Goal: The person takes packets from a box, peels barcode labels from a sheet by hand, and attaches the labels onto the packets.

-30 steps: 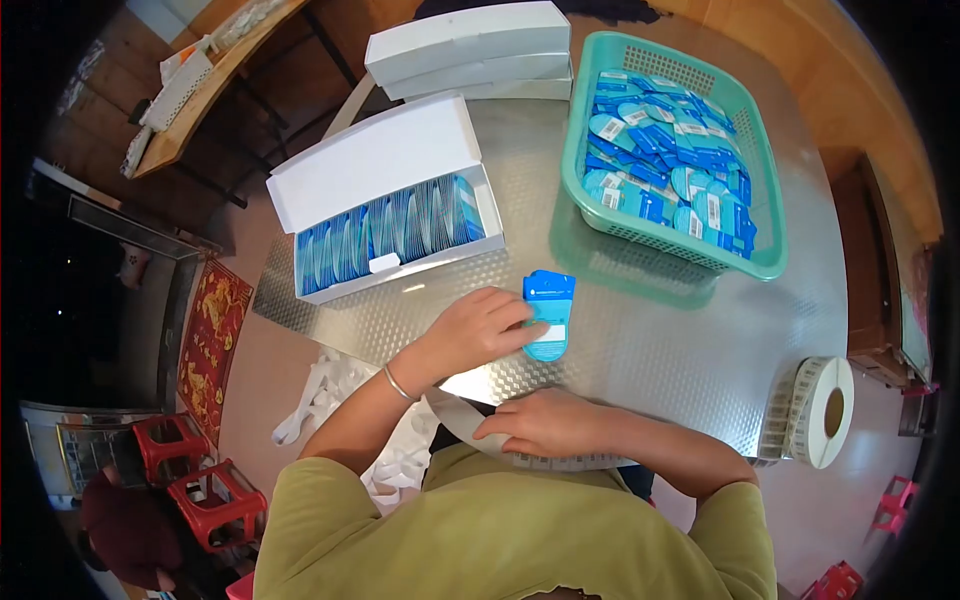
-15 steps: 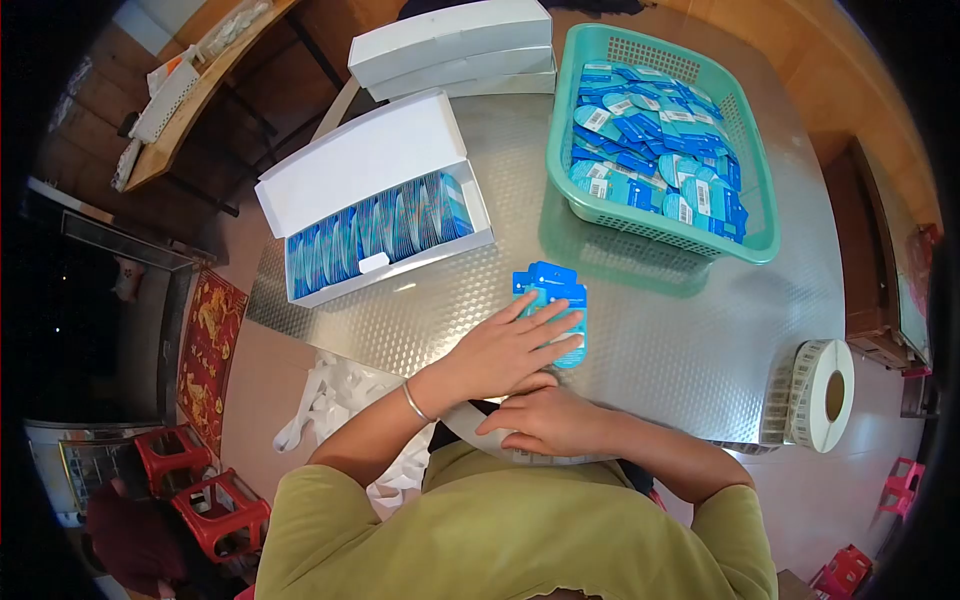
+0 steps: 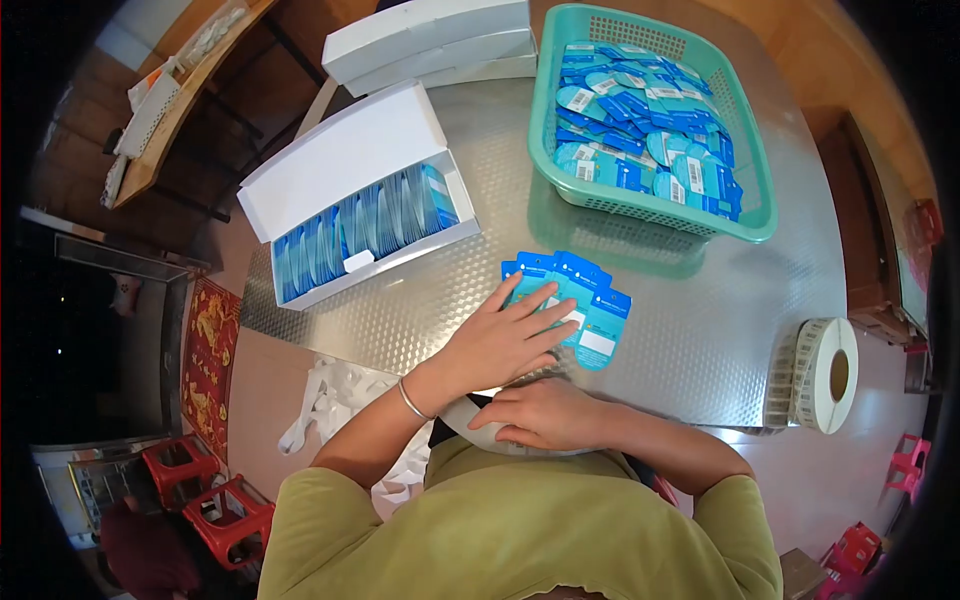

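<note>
My left hand [image 3: 500,345] lies flat with its fingers spread over several blue cards [image 3: 605,325] fanned out on the metal table. The cards have dark blue tops and turquoise lower parts, and white label areas show on some. Close beside it, at the table's front edge, my right hand [image 3: 545,414] is curled with its fingers bent. Under and beside that hand is a pale, curved band of label roll [image 3: 478,430] at my lap. Whatever the right fingertips pinch is hidden.
A green basket [image 3: 545,160] holds many blue cards with barcodes. An open white box [image 3: 345,140] contains a row of cards. Closed white boxes [image 3: 430,45] stand behind it. A label roll [image 3: 838,378] is at the right table edge; white backing strips [image 3: 345,400] hang at left.
The cards have gone from a tight stack to a wider fan spreading right under my left hand. My right hand's fingers have curled slightly, still at the front edge. The view has shifted a little.
</note>
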A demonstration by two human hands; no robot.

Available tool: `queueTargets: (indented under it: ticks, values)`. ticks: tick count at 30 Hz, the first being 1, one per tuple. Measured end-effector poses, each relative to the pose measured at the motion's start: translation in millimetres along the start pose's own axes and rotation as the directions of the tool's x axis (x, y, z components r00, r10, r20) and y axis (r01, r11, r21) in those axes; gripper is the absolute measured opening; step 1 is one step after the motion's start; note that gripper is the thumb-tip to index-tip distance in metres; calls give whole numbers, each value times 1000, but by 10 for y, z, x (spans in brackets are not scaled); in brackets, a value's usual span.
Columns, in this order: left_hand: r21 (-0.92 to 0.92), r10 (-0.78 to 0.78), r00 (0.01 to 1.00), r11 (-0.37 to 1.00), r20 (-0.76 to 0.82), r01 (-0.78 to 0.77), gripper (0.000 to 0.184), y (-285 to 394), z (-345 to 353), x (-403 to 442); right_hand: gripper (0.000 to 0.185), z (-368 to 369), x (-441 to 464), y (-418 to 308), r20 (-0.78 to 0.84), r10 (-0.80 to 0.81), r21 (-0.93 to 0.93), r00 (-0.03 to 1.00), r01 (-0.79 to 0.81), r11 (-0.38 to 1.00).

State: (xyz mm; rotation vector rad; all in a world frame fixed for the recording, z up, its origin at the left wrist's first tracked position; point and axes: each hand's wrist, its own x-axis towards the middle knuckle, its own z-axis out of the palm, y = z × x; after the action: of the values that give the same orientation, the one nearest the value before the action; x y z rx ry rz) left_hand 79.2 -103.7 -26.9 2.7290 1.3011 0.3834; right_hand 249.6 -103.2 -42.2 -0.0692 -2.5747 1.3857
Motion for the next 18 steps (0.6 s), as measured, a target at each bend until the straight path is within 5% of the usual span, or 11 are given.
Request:
queueTargets:
  ticks: [5, 6, 8, 11, 14, 18]
  values:
    - [35, -25, 1000, 999, -11, 25, 55, -26, -52, -53, 34, -27, -34, -113, -28, 90, 12, 996, -90, 996]
    - [-228, -96, 995, 969, -12, 91, 56, -23, -136, -92, 34, -52, -47, -155, -60, 101, 14, 993, -100, 995]
    - [-683, -234, 971, 702, 45, 201, 59, 27, -384, -180, 34, -117, -77, -219, -120, 112, -1, 986, -113, 994]
    - [-911, -184, 910, 117, 372, 396, 62, 170, -475, -320, 34, -215, -152, -292, -171, 179, -16, 969, -184, 983]
    - [-815, -80, 878, 339, 472, 469, 63, 247, -579, -262, 34, -417, -181, -418, -152, 236, 182, 960, -208, 961]
    - [-804, -81, 851, 291, 519, 518, 56, 186, -428, -288, 33, -507, -287, -411, -74, 441, 417, 894, -374, 828]
